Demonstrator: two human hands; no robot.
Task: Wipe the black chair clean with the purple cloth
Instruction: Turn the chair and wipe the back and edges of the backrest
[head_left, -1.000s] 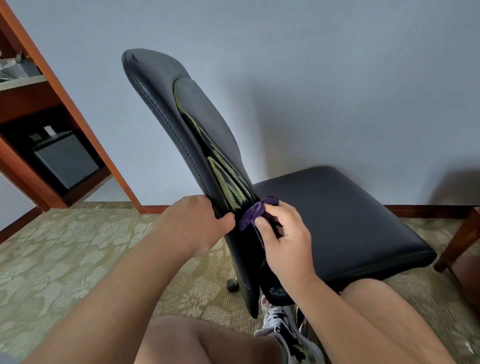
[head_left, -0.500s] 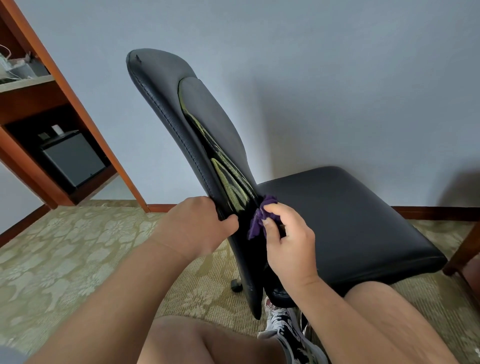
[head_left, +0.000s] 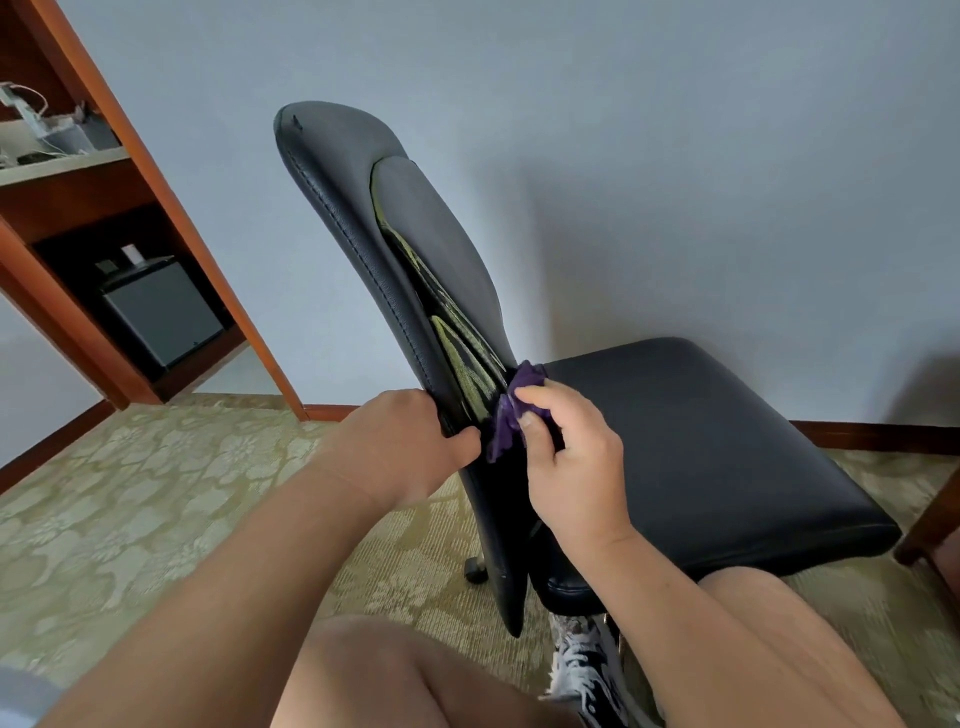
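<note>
The black chair (head_left: 691, 447) stands side-on in front of me, its backrest leaning up to the left and its seat stretching to the right. My left hand (head_left: 395, 452) grips the rear edge of the backrest low down, thumb hooked round it. My right hand (head_left: 571, 467) pinches the bunched purple cloth (head_left: 511, 410) and holds it against the glossy inner side of the backrest, just above where it meets the seat. Most of the cloth is hidden under my fingers.
A wooden shelf unit (head_left: 130, 171) with a small grey box (head_left: 161, 312) stands at the left. A wooden furniture leg (head_left: 930, 525) is at the right edge. Patterned carpet (head_left: 130, 519) covers the floor; my knees and a sneaker (head_left: 576, 660) are below.
My right hand with the cloth has shifted slightly up along the lower backrest. The left hand keeps its grip on the backrest edge.
</note>
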